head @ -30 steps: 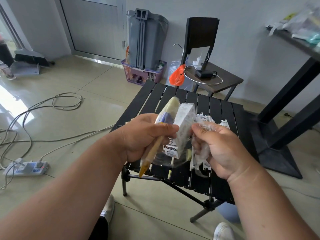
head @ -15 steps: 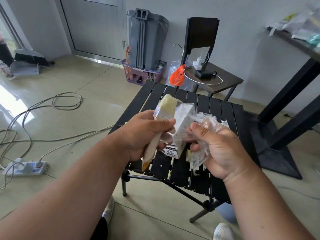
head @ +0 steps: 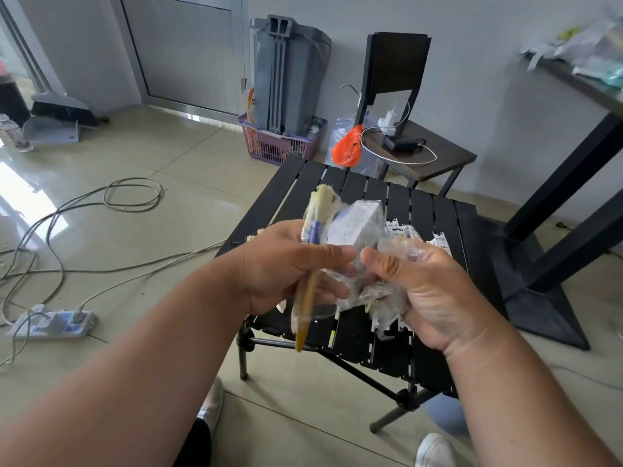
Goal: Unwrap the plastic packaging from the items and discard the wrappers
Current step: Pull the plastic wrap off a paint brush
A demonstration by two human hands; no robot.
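Note:
My left hand (head: 286,267) grips a paintbrush (head: 310,291) with a yellow handle, blue ferrule and pale bristles, still partly in clear film, together with a small white box (head: 355,227). My right hand (head: 421,288) clutches crumpled clear plastic wrapper (head: 381,298) just right of the box. Both hands are held above the black slatted folding table (head: 340,187). More wrapped white-labelled packs (head: 404,230) lie on the table behind my hands, mostly hidden.
A grey bin (head: 286,75) stands in a purple basket (head: 276,146) by the wall. A dark side table (head: 438,156) holds a charger and cable, with an orange bag (head: 347,146) beside it. Cables and a power strip (head: 50,323) lie on the floor at left. A large table's black base (head: 539,298) is at right.
The brush and box have tilted in my left hand, the bristles now pointing up-left. My right hand has gathered the clear wrapper tighter and turned its palm more toward me.

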